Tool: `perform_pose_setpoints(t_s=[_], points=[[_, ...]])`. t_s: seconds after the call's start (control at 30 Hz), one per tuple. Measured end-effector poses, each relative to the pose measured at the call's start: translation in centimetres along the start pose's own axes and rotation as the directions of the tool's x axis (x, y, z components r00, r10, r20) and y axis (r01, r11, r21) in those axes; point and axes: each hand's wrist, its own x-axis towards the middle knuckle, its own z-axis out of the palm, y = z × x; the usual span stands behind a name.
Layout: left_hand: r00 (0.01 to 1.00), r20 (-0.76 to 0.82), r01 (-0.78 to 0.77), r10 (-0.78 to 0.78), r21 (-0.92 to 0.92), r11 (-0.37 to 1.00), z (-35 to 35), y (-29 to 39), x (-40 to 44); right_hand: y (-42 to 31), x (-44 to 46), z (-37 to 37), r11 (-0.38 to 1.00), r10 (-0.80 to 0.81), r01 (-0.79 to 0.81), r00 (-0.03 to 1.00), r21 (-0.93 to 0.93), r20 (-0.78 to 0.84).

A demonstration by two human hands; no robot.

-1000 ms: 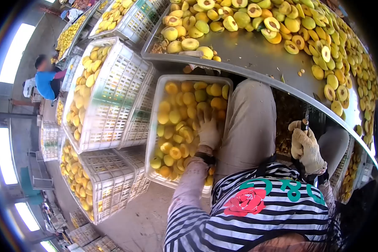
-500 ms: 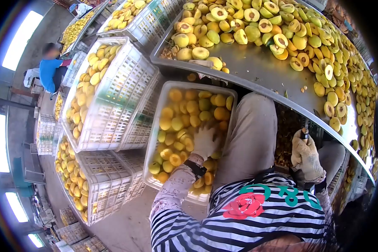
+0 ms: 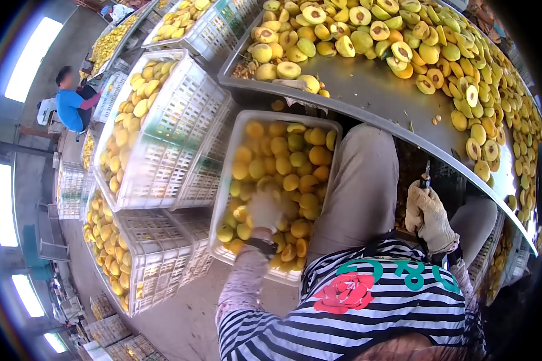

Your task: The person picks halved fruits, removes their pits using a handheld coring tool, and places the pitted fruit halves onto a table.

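My gloved left hand (image 3: 265,209) is over the yellow fruit (image 3: 286,165) in a white crate (image 3: 230,150) beside my knee. Motion smears its fingers, so their pose and anything in them cannot be made out. Lower right of the metal table, my gloved right hand (image 3: 429,216) is closed around the dark handle of a small knife (image 3: 426,175), with its thin blade pointing up. Whole and halved fruit (image 3: 427,54) is heaped on the metal table (image 3: 355,90) above both hands.
White crates (image 3: 177,132) full of fruit are stacked on the left, with another crate (image 3: 159,259) below. The metal table's edge (image 3: 403,129) runs above my knees. A person in a blue top (image 3: 70,108) sits at the far left.
My left hand has moved left and slightly down across the crate, and some fruit there has shifted. My right hand has moved slightly left, still around the knife.
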Motion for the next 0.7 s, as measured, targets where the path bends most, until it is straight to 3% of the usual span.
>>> perform_pose_setpoints(t_s=[0.07, 0.1, 0.17, 0.27, 0.37, 0.43, 0.5, 0.53, 0.57, 0.63, 0.7], points=[[0.998, -0.068, 0.019, -0.011, 0.117, 0.993, 2.1, 1.0, -1.4, -0.1, 0.3, 0.1, 0.999, 0.012, -0.011, 0.999, -0.031, 0.038], [0.995, -0.050, 0.076, -0.081, -0.091, 0.993, 2.6, 0.3, -1.0, 0.0, 0.2, 0.1, 0.999, 0.021, -0.019, 0.999, -0.047, 0.047], [0.977, 0.036, 0.200, -0.209, -0.486, 0.851, 3.5, -1.1, -0.2, -0.2, -0.1, -0.1, 0.999, 0.000, 0.000, 1.000, -0.044, 0.005], [0.986, 0.067, 0.162, -0.151, -0.202, 0.966, 1.6, -1.5, 0.0, 0.0, 0.0, -0.7, 1.000, -0.008, 0.007, 1.000, -0.018, -0.029], [0.983, -0.184, -0.001, 0.021, 0.112, 0.994, 1.2, -3.2, 0.4, 0.4, 0.1, -0.6, 1.000, 0.015, -0.014, 0.999, 0.004, -0.037], [0.889, -0.456, -0.054, 0.037, -0.024, 0.998, 0.2, -5.1, 1.1, 0.5, 0.1, -1.1, 0.999, -0.044, 0.044, 0.999, -0.019, -0.022], [0.833, -0.549, -0.154, -0.070, -0.352, 0.923, -0.9, -8.1, 1.1, 0.2, -0.1, -0.8, 0.996, -0.063, 0.059, 0.997, -0.068, -0.050], [0.817, -0.544, -0.077, -0.188, -0.427, 0.901, -2.2, -7.7, 0.3, 0.3, -0.1, -1.0, 0.994, -0.053, 0.048, 0.998, -0.103, -0.042], [0.815, -0.555, -0.038, -0.164, -0.335, 0.942, -2.5, -8.5, 0.0, 0.4, 0.0, -1.3, 0.989, -0.050, 0.045, 0.998, -0.137, -0.032], [0.818, -0.541, 0.003, -0.196, -0.337, 0.942, -1.3, -8.2, -0.7, 0.5, 0.1, -0.9, 0.980, -0.050, 0.051, 0.999, -0.193, 0.010], [0.896, -0.433, 0.063, -0.104, -0.107, 0.992, 3.2, -7.7, -0.8, 0.5, 0.3, -0.1, 0.971, -0.016, 0.012, 1.000, -0.239, -0.016]])
